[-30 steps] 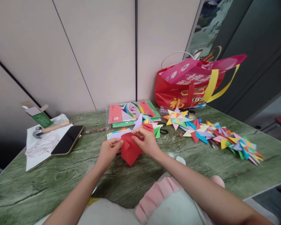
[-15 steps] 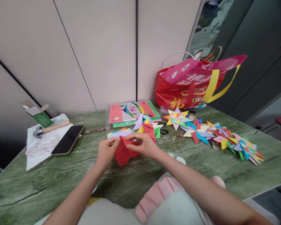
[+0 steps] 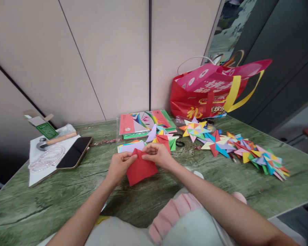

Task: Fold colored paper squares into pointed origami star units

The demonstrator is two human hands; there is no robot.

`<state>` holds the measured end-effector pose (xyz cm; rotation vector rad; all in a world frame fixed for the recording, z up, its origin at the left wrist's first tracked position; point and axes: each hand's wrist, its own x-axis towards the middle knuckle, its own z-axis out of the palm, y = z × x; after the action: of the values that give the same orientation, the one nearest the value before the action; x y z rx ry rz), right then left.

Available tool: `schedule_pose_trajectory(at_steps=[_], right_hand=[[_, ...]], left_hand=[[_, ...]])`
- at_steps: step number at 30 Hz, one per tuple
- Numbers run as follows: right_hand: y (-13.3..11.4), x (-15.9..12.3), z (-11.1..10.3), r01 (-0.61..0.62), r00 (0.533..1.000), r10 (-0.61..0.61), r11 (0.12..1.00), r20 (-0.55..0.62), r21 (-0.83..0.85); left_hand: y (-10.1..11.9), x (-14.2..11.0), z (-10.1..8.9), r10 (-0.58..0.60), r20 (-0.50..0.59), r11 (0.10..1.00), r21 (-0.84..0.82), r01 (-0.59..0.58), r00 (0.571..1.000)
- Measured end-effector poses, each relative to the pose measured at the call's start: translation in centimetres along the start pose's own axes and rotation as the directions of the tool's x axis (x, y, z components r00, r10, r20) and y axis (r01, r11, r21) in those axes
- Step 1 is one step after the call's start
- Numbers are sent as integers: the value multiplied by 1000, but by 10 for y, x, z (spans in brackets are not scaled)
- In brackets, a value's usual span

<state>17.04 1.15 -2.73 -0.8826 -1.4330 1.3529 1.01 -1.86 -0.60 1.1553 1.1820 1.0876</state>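
Observation:
A red sheet of origami paper (image 3: pixel 141 171), its top folded to a point, is held between both hands just above the table. My left hand (image 3: pixel 120 164) pinches its upper left edge between thumb and fingers. On the upper right edge, my right hand (image 3: pixel 159 155) grips with thumb and fingers near the peak. Just behind lie a stack of coloured paper squares (image 3: pixel 131 147) and several folded pieces, among them a red one (image 3: pixel 164 140) partly covered by my right hand.
Folded paper stars (image 3: pixel 215 143) spread along the right. Black scissors handles (image 3: pixel 180 143) show beside them. Paper packs (image 3: pixel 146 123) and a red bag (image 3: pixel 207 92) stand at the back. Left are a phone (image 3: pixel 74 152), a hammer (image 3: pixel 58 139), beads (image 3: pixel 46 159) and a green box (image 3: pixel 46 130).
The red paper has opened flatter and tilted to face me, with more of its lower part showing. Both hands have shifted slightly along its top edges.

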Motion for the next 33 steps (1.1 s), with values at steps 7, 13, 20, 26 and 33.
schedule_pose_trajectory(at_steps=[7, 13, 20, 26, 33], right_hand=[[-2, -2, -2, -143, 989, 146, 985, -21, 92], [-4, -3, 0, -240, 967, 249, 958, -44, 158], [-3, -3, 0, -322, 941, 336, 926, -41, 198], [-3, -3, 1, -328, 938, 343, 920, -37, 215], [-2, -2, 1, -335, 937, 349, 920, -36, 205]], left_hand=[[1, -1, 1, -29, -6, 999, 15, 29, 1000], [-1, 0, 2, -40, 1, 999, 26, 40, 999], [0, -1, 2, -39, 9, 999, 35, 39, 999], [0, -1, 2, -40, 15, 999, 25, 40, 999], [-3, 1, 0, -66, 22, 997, 48, 65, 998]])
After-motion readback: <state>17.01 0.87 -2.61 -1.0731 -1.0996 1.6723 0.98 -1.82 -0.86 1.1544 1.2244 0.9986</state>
